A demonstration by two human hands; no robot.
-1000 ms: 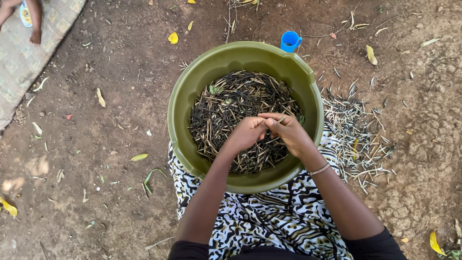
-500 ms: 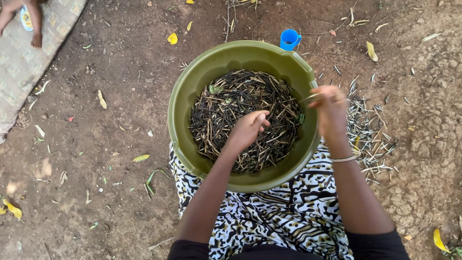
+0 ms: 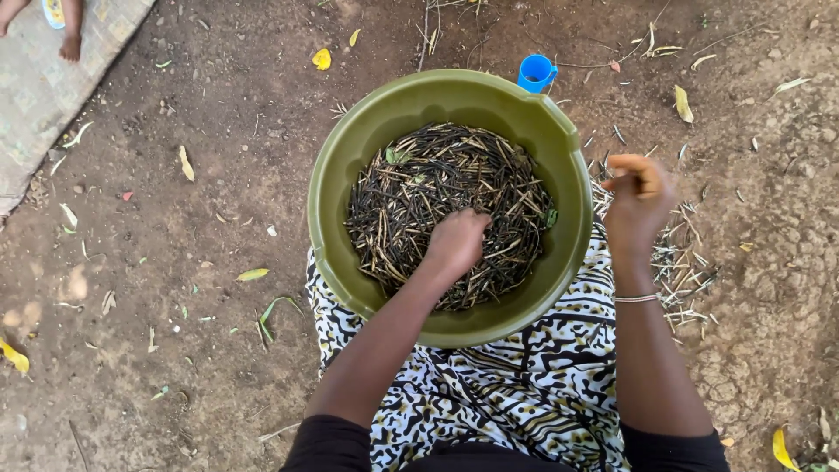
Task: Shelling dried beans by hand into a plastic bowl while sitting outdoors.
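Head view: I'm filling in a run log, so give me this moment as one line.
left hand: in dark pods inside green basin | right hand: outside rim, fingers closed, above discarded stalks | blue cup: behind basin

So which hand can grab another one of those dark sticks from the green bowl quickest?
Probably the left hand: it already rests on the dark pods inside the green bowl. The right hand is outside the rim, over the ground.

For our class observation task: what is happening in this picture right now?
A seated person has a green basin of dark dry pods on their lap. The left hand rests in the pods; the right hand is raised outside the rim, over a scatter of pale husks on the dirt.
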